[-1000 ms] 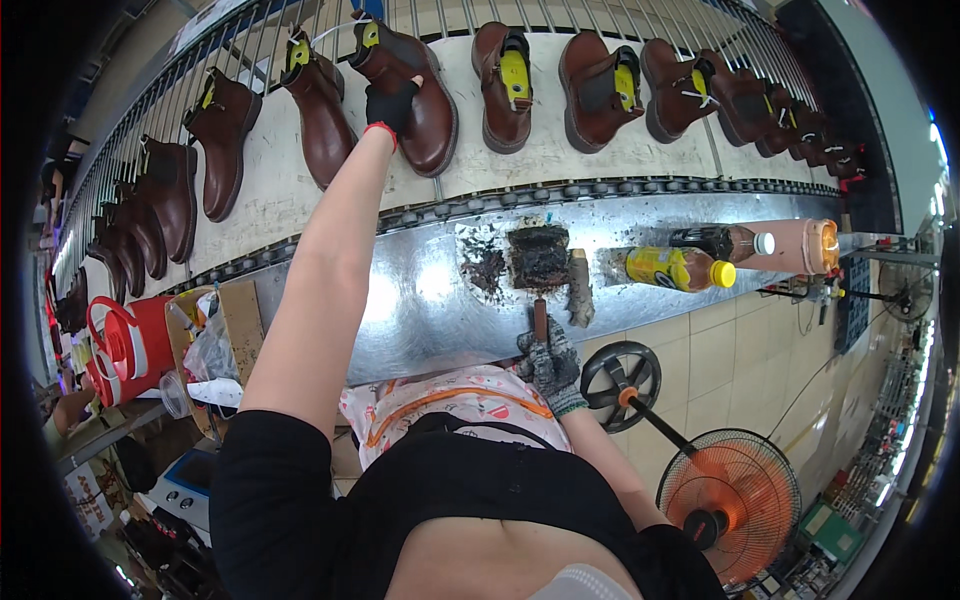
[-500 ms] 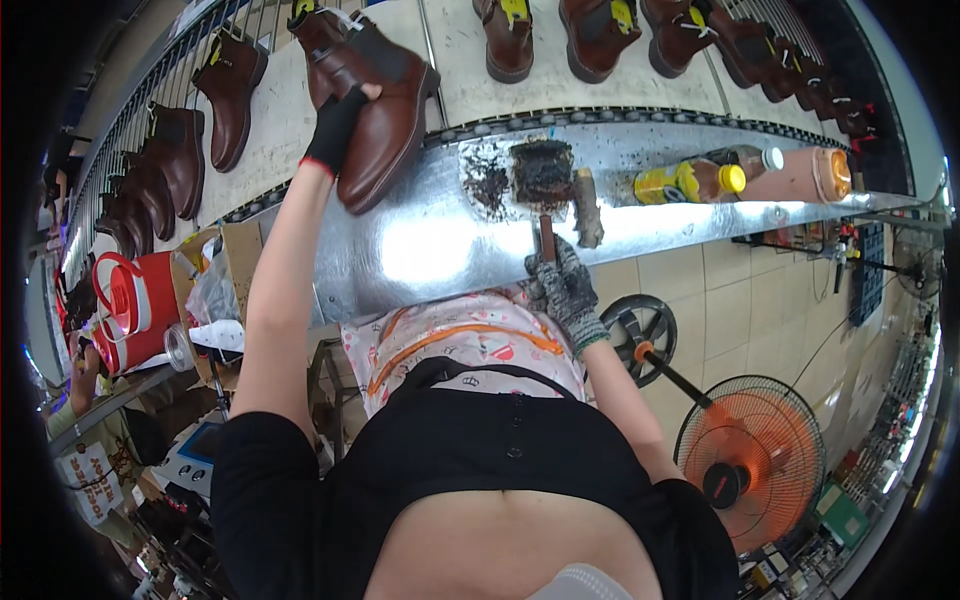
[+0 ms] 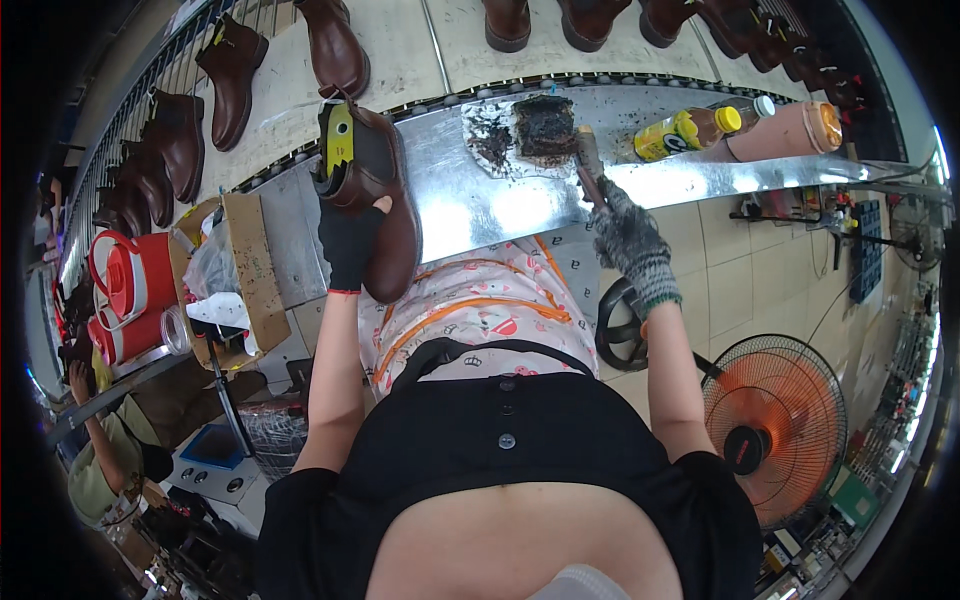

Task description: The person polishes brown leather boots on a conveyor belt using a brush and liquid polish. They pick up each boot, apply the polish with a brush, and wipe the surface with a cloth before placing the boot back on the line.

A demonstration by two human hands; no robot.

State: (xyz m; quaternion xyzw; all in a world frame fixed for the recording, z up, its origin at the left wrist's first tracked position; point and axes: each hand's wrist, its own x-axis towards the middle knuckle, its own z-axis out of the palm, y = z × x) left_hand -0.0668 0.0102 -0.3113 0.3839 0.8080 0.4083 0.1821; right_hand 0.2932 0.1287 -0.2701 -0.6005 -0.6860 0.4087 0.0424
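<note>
My left hand [image 3: 350,245], in a black glove with the thumb tip bare, is closed around a brown leather ankle boot [image 3: 402,225]. The boot's toe points toward me, and a yellow tag [image 3: 340,140] sits in its opening. Off to the right, my right hand [image 3: 630,240], in a grey knit glove, is closed on a thin brown stick-like handle [image 3: 592,186]. The handle's far end lies by a stained, stubby stick [image 3: 588,150]; whether they join I cannot tell. Left of them, a black-caked block [image 3: 545,126] rests on a smeared white sheet [image 3: 490,150].
Brown boots [image 3: 338,50] stand along the conveyor [image 3: 450,50] beyond the metal ledge [image 3: 480,215]. Bottles [image 3: 680,135] lie at the ledge's right. A cardboard box [image 3: 255,270] and red jug [image 3: 125,280] are at left, an orange fan [image 3: 775,430] at right. Another person [image 3: 110,450] is far left.
My left hand has drawn the boot off the conveyor toward me, and its opening now shows. My right hand has moved right with the brown handle, away from the black-caked block.
</note>
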